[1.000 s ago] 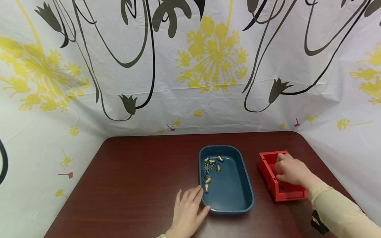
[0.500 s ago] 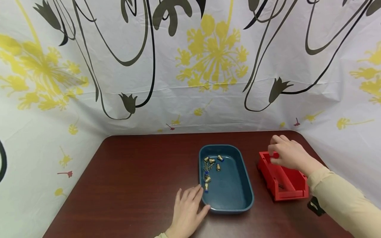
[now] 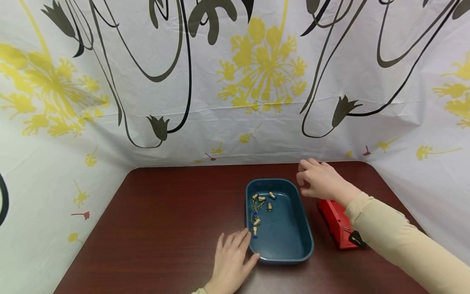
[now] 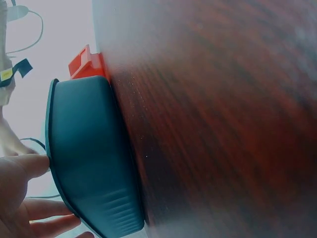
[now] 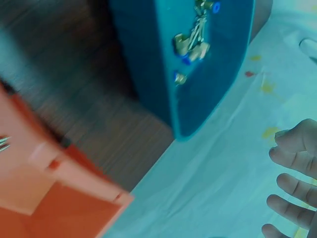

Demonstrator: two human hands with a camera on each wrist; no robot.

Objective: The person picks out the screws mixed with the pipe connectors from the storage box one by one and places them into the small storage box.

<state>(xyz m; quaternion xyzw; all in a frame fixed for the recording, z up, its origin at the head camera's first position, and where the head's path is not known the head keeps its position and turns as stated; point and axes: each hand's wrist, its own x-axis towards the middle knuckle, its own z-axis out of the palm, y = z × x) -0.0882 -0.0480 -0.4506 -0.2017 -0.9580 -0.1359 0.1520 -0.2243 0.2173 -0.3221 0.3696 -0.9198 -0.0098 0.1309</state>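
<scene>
My left hand (image 3: pixel 231 261) rests against the near left corner of a blue tray (image 3: pixel 286 259), its fingers extended and touching the rim. Brass fittings with blue ends (image 3: pixel 256 221) and thin screws (image 3: pixel 255 205) lie mostly along the tray's left side. My right hand (image 3: pixel 319 179) is raised beside the tray's far right corner, fingers bent. In the right wrist view its thumb (image 5: pixel 299 136) and index finger come close together; I cannot tell whether something small is between them. A red bin (image 3: pixel 332 224), partly hidden under the right forearm, has a few screws (image 5: pixel 4 144) in it.
The dark wooden table (image 3: pixel 165 212) carries both containers, with the red bin to the right of the tray. A white patterned cloth (image 3: pixel 205 94) hangs behind the table and along its sides. A black device (image 3: pixel 357 239) shows under the right sleeve.
My right hand has risen out of the red bin and moved left to the tray's far right corner. My left hand and the tray have stayed put.
</scene>
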